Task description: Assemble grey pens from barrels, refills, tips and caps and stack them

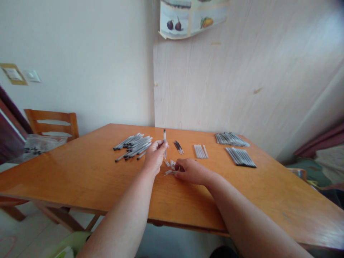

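Observation:
My left hand [156,154] is closed around a clear pen [165,134], held upright with its black end at the top. Below its fingers the pen's pointed lower end shows. Close by on the right, my right hand [192,170] reaches into a small heap of short white pieces [168,172] on the table. Its thumb and fingers are pinched together at the heap's right side; what is between them is hidden. Left of my hands lies a loose pile of clear pens with black ends [137,145].
Several thin black-and-white sticks [178,147] lie behind my hands, with a row of white tubes [200,151] to their right. Two neat batches of pens, one farther back [231,139] and one nearer [240,157], rest at the right of the wooden table [107,179]. A chair [51,122] stands left.

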Tool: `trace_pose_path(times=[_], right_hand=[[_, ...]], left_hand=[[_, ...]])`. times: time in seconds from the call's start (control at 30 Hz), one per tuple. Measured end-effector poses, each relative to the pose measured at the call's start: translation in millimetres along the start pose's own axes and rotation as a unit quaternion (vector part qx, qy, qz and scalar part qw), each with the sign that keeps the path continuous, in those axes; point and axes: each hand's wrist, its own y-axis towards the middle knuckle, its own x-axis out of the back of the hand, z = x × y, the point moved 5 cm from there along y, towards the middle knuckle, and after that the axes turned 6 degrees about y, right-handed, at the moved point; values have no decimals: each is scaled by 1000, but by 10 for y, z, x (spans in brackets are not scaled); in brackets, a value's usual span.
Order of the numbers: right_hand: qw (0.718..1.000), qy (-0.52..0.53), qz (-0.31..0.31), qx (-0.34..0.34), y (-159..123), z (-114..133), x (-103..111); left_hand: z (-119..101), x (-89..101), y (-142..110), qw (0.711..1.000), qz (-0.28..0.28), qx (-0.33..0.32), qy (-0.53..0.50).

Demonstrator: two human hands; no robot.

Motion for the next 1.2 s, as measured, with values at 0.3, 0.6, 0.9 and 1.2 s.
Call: trace_pose_path(times=[0.3, 0.6, 0.9, 1.2], right_hand=[[999, -11, 33, -6, -33, -10, 8], [978, 189, -45, -76, 31, -71, 131], [853, 502, -56, -129, 57, -96, 44], [846, 518, -57, -112, 57, -78, 35]], left_hand=[[6, 8, 5, 1000, -1, -2, 10], [-37, 36, -18, 999, -24, 39, -2], [10, 38, 29, 997, -13, 47, -52], [49, 1, 13, 996, 2, 59, -61]])
